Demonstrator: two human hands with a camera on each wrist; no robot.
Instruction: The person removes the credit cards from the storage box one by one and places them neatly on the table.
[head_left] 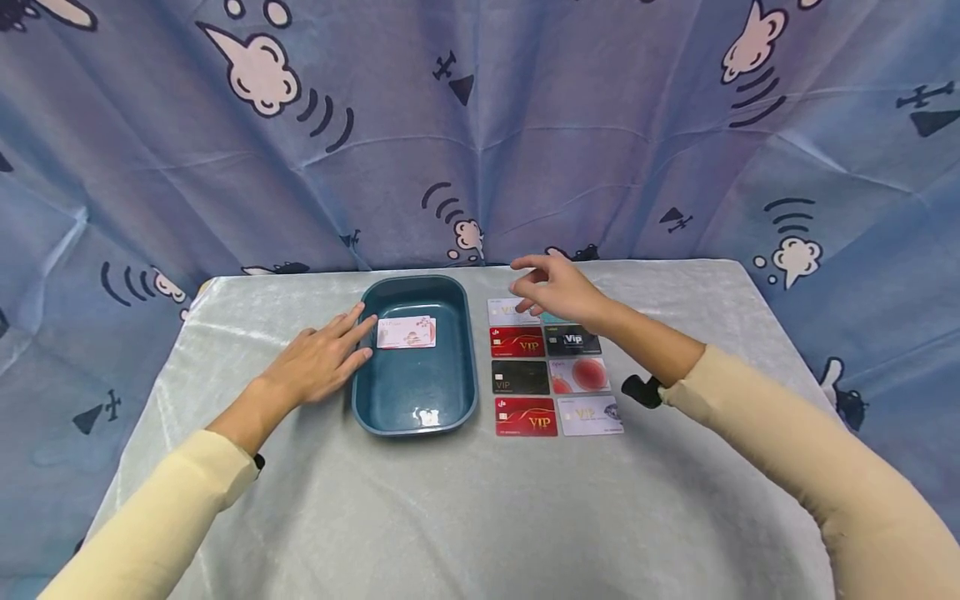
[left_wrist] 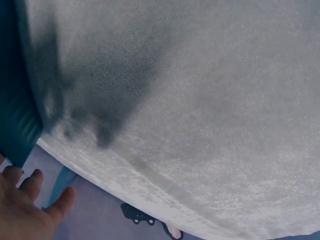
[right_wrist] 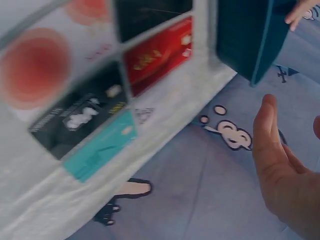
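My left hand (head_left: 321, 354) rests its fingertips at the left rim of a dark teal plastic tub (head_left: 412, 392), fingers fairly straight. Inside the tub lies a pale pink-patterned VIP card (head_left: 406, 332), with the edge of another beneath it. My right hand (head_left: 558, 292) hovers above the back row of cards, holding nothing, with thumb and fingers apart. Under it are a white VIP card (head_left: 504, 312) and a turquoise card (right_wrist: 102, 147), both partly hidden in the head view. In the left wrist view, the left hand (left_wrist: 27, 210) shows beside the tub's wall.
Several more cards lie in two columns right of the tub: a red one (head_left: 517, 342), a black Vip one (head_left: 572, 339), a plain black one (head_left: 520, 377) and one with red circles (head_left: 588, 375). A grey-white cloth (head_left: 480, 517) covers the table; a blue patterned curtain (head_left: 555, 167) hangs behind.
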